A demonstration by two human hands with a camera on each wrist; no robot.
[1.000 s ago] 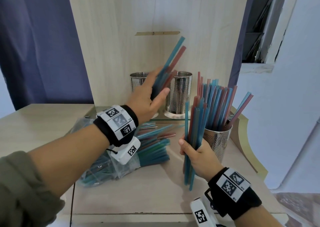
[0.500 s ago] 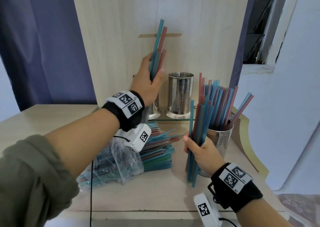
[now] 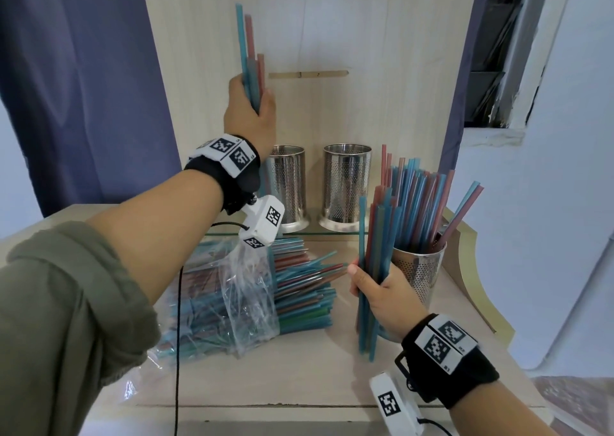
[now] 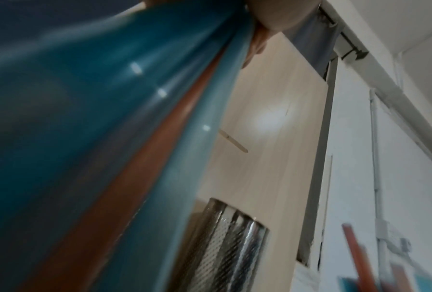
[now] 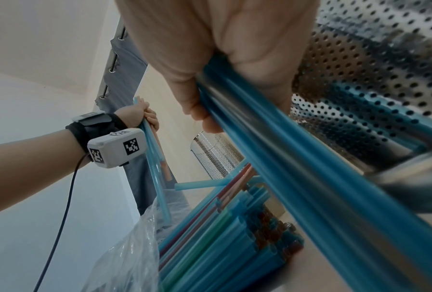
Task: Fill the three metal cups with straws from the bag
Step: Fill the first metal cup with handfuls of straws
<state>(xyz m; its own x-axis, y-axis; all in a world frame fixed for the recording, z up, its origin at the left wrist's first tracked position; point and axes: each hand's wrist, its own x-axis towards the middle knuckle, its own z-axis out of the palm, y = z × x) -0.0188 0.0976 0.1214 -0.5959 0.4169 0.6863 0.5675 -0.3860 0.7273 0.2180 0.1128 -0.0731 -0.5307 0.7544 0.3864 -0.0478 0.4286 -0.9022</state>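
Head view: left hand (image 3: 250, 116) raised high over the back-left cup (image 3: 287, 186), fingers clamped on a small upright bundle of blue and red straws (image 3: 250, 60). Lower ends of that bundle run down behind the wrist; cannot tell whether they have entered the cup. Right hand (image 3: 382, 297) low on the tabletop (image 3: 299, 379), fingers wrapped round a second, thicker bundle (image 3: 373, 262) held upright, its bottom ends at or near the surface, just beside the front-right cup (image 3: 420, 274).

Progress: front-right cup looks full, packed with straws (image 3: 418, 199) fanning outward. Middle back cup (image 3: 347, 183) shows no straws above its rim, so it reads as empty. Back-left cup also shows none above the rim apart from what the left hand holds. So roughly one of three done, second just starting.

Supply: clear plastic bag (image 3: 239, 296) lies on its side between the arms, still holding a big stack of straws, open end facing the cups. Plenty left for the two remaining cups.

Left wrist view is mostly blurred straws; right wrist view confirms the right-hand grasp against the perforated cup wall (image 5: 375, 83).
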